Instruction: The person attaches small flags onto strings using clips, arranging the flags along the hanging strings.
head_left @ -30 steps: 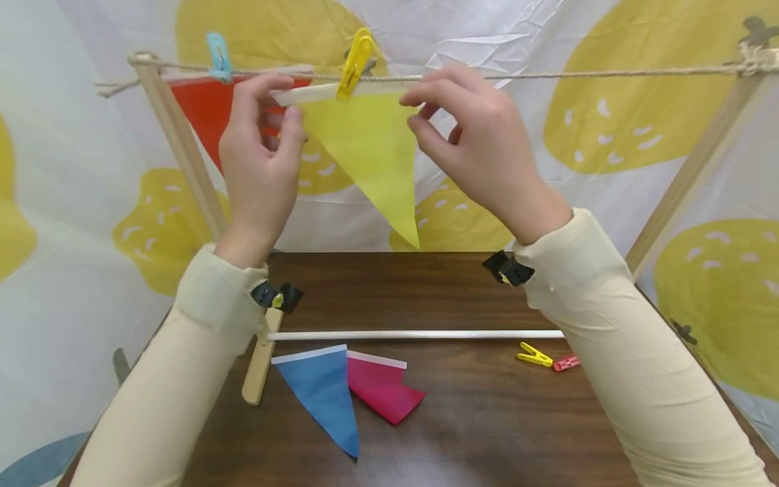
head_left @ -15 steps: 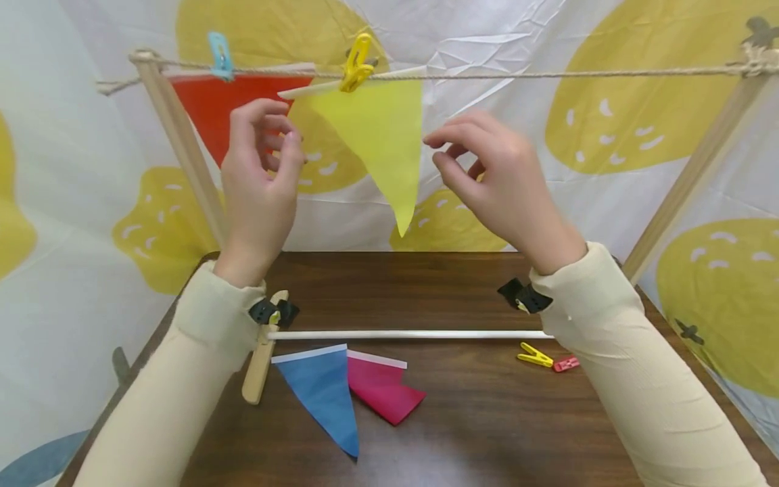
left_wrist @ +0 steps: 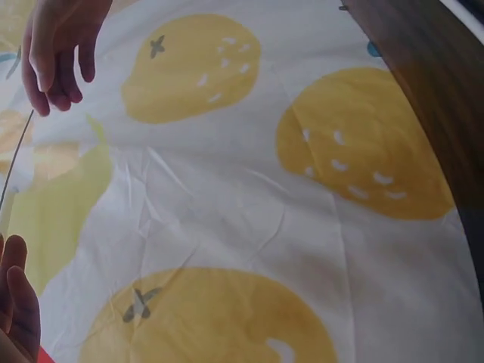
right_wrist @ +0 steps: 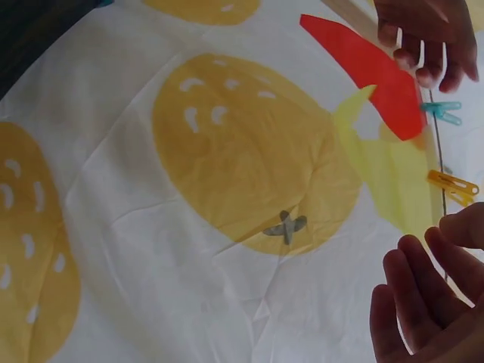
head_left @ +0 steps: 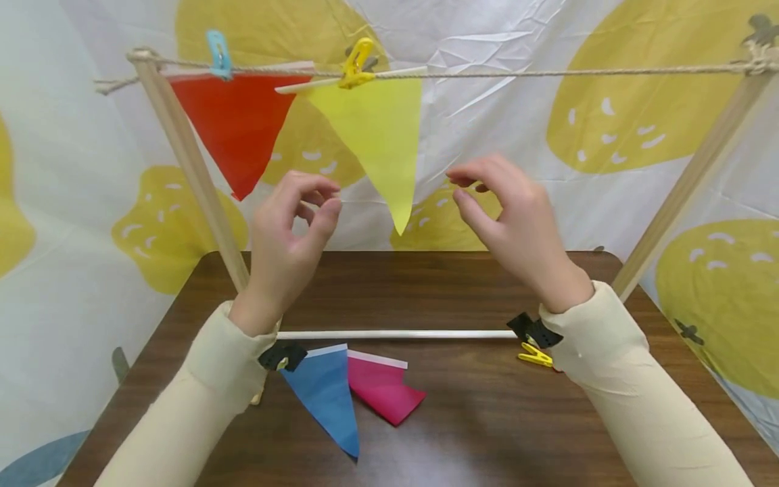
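A yellow pennant (head_left: 380,128) hangs tilted from the rope (head_left: 523,72), held by a yellow clothespin (head_left: 356,64). Its white top strip slants down to the left of the clip. Left of it a red pennant (head_left: 237,122) hangs under a blue clothespin (head_left: 219,54). My left hand (head_left: 292,237), fingers loosely curled and holding nothing, is below the rope between the two pennants. Nothing is in my right hand (head_left: 511,220) either; it stands to the right of the yellow pennant's tip. In the right wrist view both pennants hang along the rope beyond my fingers (right_wrist: 412,302).
Wooden posts (head_left: 189,169) carry the rope at both ends. On the brown table (head_left: 462,419) lie a blue pennant (head_left: 328,399), a folded pink pennant (head_left: 383,389), a white rod (head_left: 395,334) and another yellow clothespin (head_left: 535,355). A fruit-print cloth (head_left: 481,27) hangs behind.
Both hands have let go of the yellow pennant's top edge and come down, the left one also shifting right. The pennant now hangs from its clothespin alone.
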A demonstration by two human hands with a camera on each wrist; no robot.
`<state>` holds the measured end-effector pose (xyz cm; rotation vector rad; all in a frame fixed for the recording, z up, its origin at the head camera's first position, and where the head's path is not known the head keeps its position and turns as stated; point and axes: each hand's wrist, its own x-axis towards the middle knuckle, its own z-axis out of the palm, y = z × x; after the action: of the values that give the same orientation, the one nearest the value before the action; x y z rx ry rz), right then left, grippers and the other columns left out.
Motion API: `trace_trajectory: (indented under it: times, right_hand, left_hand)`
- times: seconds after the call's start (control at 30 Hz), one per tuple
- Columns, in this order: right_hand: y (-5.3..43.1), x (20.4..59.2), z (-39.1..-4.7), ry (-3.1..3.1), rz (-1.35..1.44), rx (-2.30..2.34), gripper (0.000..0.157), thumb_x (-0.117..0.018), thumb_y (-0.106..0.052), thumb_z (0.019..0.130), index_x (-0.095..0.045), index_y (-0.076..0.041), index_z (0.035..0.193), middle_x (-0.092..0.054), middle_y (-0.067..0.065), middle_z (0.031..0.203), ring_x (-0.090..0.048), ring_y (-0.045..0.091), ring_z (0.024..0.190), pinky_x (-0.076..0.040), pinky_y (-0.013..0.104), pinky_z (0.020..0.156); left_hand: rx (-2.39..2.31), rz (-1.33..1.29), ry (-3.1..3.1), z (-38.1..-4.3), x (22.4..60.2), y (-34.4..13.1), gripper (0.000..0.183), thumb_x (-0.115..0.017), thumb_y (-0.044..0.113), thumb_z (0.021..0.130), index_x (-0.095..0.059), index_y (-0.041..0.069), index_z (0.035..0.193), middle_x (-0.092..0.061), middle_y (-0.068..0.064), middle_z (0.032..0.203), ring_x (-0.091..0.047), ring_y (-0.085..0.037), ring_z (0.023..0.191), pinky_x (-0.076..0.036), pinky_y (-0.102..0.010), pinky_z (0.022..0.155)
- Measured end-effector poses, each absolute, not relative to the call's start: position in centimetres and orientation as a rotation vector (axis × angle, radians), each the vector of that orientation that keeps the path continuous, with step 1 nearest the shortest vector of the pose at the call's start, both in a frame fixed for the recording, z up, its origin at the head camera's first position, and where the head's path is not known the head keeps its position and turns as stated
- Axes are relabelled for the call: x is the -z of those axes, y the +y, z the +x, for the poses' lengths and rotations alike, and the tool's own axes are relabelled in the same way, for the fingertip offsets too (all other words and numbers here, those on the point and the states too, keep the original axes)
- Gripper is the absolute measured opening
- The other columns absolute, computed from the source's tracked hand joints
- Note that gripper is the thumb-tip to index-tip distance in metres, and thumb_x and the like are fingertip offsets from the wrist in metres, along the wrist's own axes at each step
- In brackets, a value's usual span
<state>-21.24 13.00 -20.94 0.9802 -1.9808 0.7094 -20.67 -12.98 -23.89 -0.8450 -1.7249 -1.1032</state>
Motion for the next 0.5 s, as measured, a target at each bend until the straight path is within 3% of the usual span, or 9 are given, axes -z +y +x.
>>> trace_trajectory:
  times: [0.23, 0.5]
  right_hand:
    - [14.7, 23.3, -20.5, -2.070, 0.905, -0.737, 0.023, -0.060, -0.009, 0.083, -0.063, -0.006, 0.106, -0.062, 0.001, 0.101, -0.054, 0.014, 0.093, -0.040, 0.030, 0.081]
    - [16.1, 26.2, -20.0, -2.101, 0.825, -0.796, 0.029, -0.061, -0.008, 0.082, -0.062, -0.010, 0.111, -0.061, -0.002, 0.108, -0.054, 0.014, 0.101, -0.039, 0.028, 0.087]
  left_hand:
    - [1.092, -0.857, -1.760, -20.0, 26.3, -13.1, 0.039, -0.046, 0.040, 0.090, -0.063, 0.005, 0.083, -0.061, 0.001, 0.079, -0.053, -0.010, 0.073, -0.044, -0.024, 0.063]
    - [1.175, -0.840, -1.780, -19.7, 28.8, -13.1, 0.032, -0.049, 0.035, 0.090, -0.063, 0.007, 0.080, -0.059, 0.004, 0.075, -0.053, -0.009, 0.070, -0.043, -0.023, 0.063]
